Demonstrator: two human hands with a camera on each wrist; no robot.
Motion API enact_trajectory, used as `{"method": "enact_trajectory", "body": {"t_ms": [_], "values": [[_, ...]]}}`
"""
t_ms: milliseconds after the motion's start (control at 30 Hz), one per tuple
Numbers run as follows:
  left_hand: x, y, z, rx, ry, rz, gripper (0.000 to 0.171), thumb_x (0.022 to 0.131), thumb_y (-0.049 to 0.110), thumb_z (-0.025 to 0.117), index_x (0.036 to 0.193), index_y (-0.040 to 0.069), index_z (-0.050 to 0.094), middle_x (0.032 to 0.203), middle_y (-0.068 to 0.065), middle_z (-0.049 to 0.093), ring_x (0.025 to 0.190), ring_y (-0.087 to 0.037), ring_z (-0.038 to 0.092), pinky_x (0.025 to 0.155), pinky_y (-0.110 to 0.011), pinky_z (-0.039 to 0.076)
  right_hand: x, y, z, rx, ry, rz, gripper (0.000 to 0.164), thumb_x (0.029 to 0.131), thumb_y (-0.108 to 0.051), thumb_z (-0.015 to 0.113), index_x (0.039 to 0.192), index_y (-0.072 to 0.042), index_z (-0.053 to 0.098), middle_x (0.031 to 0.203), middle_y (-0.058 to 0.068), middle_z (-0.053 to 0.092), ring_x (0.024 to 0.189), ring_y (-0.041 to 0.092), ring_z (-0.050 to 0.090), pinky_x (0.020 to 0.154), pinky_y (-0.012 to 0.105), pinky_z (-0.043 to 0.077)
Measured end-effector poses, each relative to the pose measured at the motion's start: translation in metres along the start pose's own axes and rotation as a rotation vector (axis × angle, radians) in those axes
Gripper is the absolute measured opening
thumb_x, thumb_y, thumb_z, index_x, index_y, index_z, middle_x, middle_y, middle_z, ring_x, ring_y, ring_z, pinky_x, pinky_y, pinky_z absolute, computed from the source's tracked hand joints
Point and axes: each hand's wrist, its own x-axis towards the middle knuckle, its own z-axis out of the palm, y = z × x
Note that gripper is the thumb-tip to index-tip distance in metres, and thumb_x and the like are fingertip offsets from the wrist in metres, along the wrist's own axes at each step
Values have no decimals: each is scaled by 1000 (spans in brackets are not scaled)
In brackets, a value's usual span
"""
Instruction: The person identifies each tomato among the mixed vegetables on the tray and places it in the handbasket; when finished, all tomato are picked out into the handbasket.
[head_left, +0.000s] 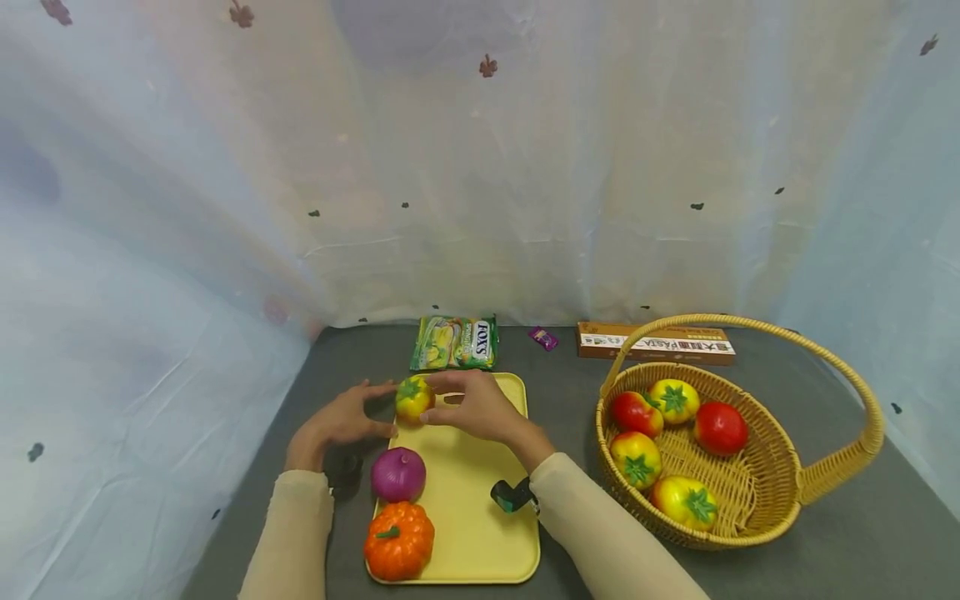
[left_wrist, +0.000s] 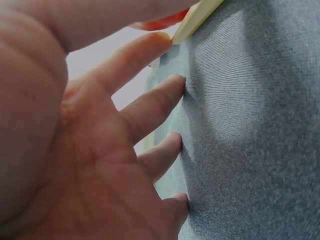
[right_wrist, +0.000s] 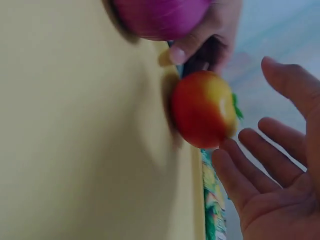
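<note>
A red-and-yellow toy tomato with a green leafy top sits at the far left corner of the yellow tray. My right hand is just right of it, fingers spread; in the right wrist view its fingertips are right at the tomato. On the other side, my left hand lies at the tray's left edge. Its fingertips meet the grey cloth and the index finger is by the tray rim. Nearer on the tray are a purple onion and an orange pumpkin.
Right of the tray stands a wicker basket with a tall handle, holding several red and yellow toy fruits. Behind the tray lie a green candy bag, a small purple packet and a brown pasta box. A curtain closes the back.
</note>
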Motion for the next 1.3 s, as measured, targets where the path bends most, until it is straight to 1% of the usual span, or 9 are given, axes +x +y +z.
{"method": "enact_trajectory", "body": {"t_ms": [100,267,433,567,733,900,1100,1200,1300], "values": [[1,0,0,0,3,17,86,87,34,92,162,12,55,172,-26,41,164,-58,19,125,-81,24,7,2,5,-55,15,2,60,94,-25,89,147,-5,69,147,10,72,136,29,70,110,46,59],[2,1,1,-13,7,46,82,87,32,92,160,15,59,172,-18,45,165,-56,17,126,-80,22,14,5,11,-129,100,36,64,94,-28,90,149,-4,67,149,12,71,131,28,73,104,41,63],[4,1,4,-24,3,78,79,88,30,91,159,16,60,172,-18,45,164,-58,17,125,-82,23,22,9,21,-161,209,93,63,95,-32,88,147,-3,68,143,12,74,121,29,78,97,36,66],[5,2,5,-23,1,73,78,88,31,91,159,18,60,172,-19,45,165,-58,18,124,-82,25,26,8,27,-156,278,139,58,95,-30,88,142,-2,71,136,13,77,117,30,78,94,36,66],[4,5,4,-16,1,72,79,88,31,92,158,17,61,172,-19,45,165,-57,18,124,-81,25,26,3,29,-161,272,178,56,93,-27,90,142,-5,72,137,12,77,116,30,78,95,39,66],[2,5,2,-11,1,60,80,87,31,93,159,16,60,172,-19,45,165,-57,18,124,-81,25,24,1,30,-156,251,165,57,93,-29,90,142,-7,72,137,11,77,118,29,78,96,39,66],[0,2,2,-24,1,61,78,88,30,92,158,16,61,173,-18,44,165,-57,16,126,-81,21,2,-20,14,-120,175,83,54,96,-25,86,145,-10,70,139,10,75,122,29,77,100,40,65],[-1,-1,2,-24,1,68,78,89,29,91,159,17,60,173,-18,44,165,-57,15,126,-82,19,-20,-38,-2,-62,151,1,54,95,-21,86,146,-11,69,143,9,73,124,30,76,106,45,62],[-1,-3,1,-27,3,83,79,89,26,91,161,17,58,172,-19,44,165,-58,14,126,-82,17,-49,-53,-21,-21,145,-64,54,95,-20,87,145,-12,70,144,6,72,125,26,75,110,44,60]]}}
